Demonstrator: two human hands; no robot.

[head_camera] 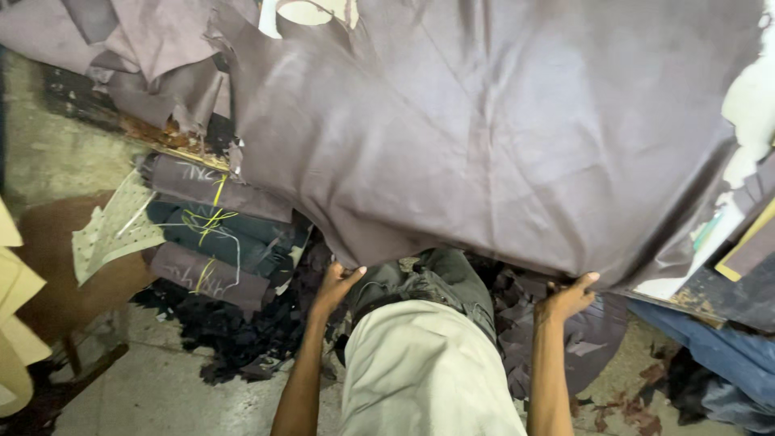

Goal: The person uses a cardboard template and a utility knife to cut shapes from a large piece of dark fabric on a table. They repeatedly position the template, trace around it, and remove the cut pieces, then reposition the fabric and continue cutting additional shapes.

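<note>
Head view | left hand (335,284) and right hand (569,295) each clamped on the near edge of a large purple-brown leather hide (500,137) spread over a worktable | hide looks limp, heavy, smooth; best gripped along its edge | rolled hides (211,230) stacked left.

This is a leather workshop. A broad brownish-purple hide (484,129) lies spread over the counter (694,303), its ragged edge hanging off the front, and more hides (153,40) are heaped behind it. Under the counter sit rolled skins (214,230) tied with yellow string, and dark offcuts (234,331) litter the stained concrete floor (161,387). Pale paper patterns (16,282) lean at the side.
</note>
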